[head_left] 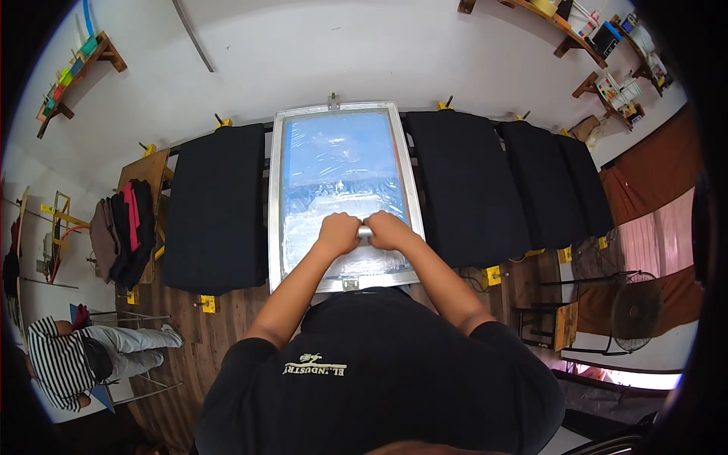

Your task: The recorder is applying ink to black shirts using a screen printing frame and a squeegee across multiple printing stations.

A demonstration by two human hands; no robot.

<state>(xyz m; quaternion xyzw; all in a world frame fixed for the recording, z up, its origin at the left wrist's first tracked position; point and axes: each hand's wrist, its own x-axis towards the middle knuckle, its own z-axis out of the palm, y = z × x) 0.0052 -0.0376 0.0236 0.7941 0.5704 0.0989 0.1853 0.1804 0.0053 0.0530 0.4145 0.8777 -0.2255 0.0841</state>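
A metal-framed printing screen (277, 189) with a blue mesh lies flat on a long wooden table, in front of me. My left hand (338, 233) and my right hand (388, 230) are side by side over the screen's near half, both closed on a pale squeegee handle (365, 231) that shows only between them. Black garments lie flat on either side: one to the left (216, 205), one to the right (462, 186).
More black garments (557, 182) line the table to the right. A pile of clothes (125, 227) sits at the table's left end. A person in a striped top (64, 360) sits at lower left. A fan (635, 307) stands at right; wall shelves (607, 45) hold small items.
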